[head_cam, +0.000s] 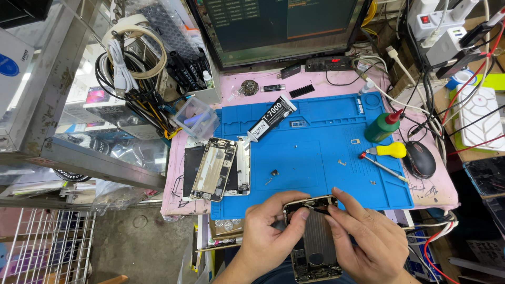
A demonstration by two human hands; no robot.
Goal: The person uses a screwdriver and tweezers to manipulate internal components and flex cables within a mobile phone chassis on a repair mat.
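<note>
We take the blue repair mat [315, 158] as our landmark. Far off its left edge we see a wire rack [47, 247] low down and a bundle of black and white cables [123, 79] higher up. Just off the mat's upper left corner sits one small clear plastic box [195, 117]. Overlapping the mat's left edge lie two opened phone shells [221, 168], side by side and touching, on top of a dark panel. On the mat's upper left part lies one black glue tube [272, 118], tilted. Near the mat's lower middle we see one small dark part [274, 172].

At the mat's near edge, our left hand [268, 236] grips the left side of an opened phone frame [313, 236], thumb pressed on its top corner. The frame sticks out over the mat's front edge toward us. Our right hand [368, 242] closes on the frame's top right corner, thumb and forefinger pinched together there; both hands hide much of the frame's upper part.

On the mat's right side stand one green bottle with a red cap [384, 126] and one yellow-handled screwdriver [386, 151], plus one thin metal tool [386, 169] below it. Just past the mat's right edge rests one black mouse [419, 159]. Behind the mat stands one monitor [279, 26].
</note>
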